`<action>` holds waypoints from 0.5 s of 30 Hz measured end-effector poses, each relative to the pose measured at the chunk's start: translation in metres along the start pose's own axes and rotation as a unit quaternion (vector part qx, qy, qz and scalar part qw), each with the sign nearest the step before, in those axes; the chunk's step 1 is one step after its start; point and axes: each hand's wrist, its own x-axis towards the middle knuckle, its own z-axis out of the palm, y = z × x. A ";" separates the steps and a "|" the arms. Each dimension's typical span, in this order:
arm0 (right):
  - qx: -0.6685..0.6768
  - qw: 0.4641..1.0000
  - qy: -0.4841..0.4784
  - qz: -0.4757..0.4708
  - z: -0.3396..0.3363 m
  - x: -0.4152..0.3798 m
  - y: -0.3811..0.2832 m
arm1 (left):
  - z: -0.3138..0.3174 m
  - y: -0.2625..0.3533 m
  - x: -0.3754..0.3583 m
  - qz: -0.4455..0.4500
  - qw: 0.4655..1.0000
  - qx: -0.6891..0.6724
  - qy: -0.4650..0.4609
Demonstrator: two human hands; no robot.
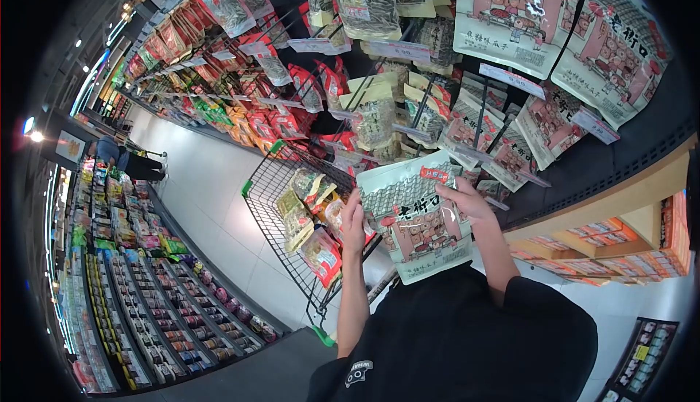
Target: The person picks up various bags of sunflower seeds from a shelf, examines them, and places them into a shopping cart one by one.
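Observation:
A pale green and pink bag of sunflower seeds [419, 219] is held up in front of my chest, its printed front facing me. My left hand [354, 219] grips the bag's left edge. On the upper right edge, my right hand [465, 201] is closed with the thumb over the front. The fingers behind the bag are hidden. Just left of the bag stands a wire shopping cart [266, 212] with green corners, holding several snack packets [321, 252]. Matching seed bags [510, 19] hang on hooks above my right hand.
Hanging snack packets [375, 114] fill the dark display rack in front, with price tags [510, 79] on protruding hooks. An aisle floor [197, 183] runs off to the left. Beyond it is a shelf of jars [168, 314]. A person [120, 157] stands farther down the aisle.

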 end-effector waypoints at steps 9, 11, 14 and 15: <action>0.074 0.992 -0.003 0.100 0.006 0.001 0.041 | -0.005 0.002 -0.042 -0.011 0.993 0.119 -0.005; 0.108 0.986 0.007 0.128 0.001 0.005 0.065 | -0.003 0.001 -0.043 0.026 0.987 0.158 -0.005; 0.138 0.974 0.018 0.178 -0.009 0.016 0.099 | -0.018 -0.021 -0.046 -0.030 0.974 0.221 -0.025; 0.136 0.972 0.014 0.193 -0.018 0.024 0.116 | -0.021 -0.020 -0.047 -0.075 0.973 0.217 -0.033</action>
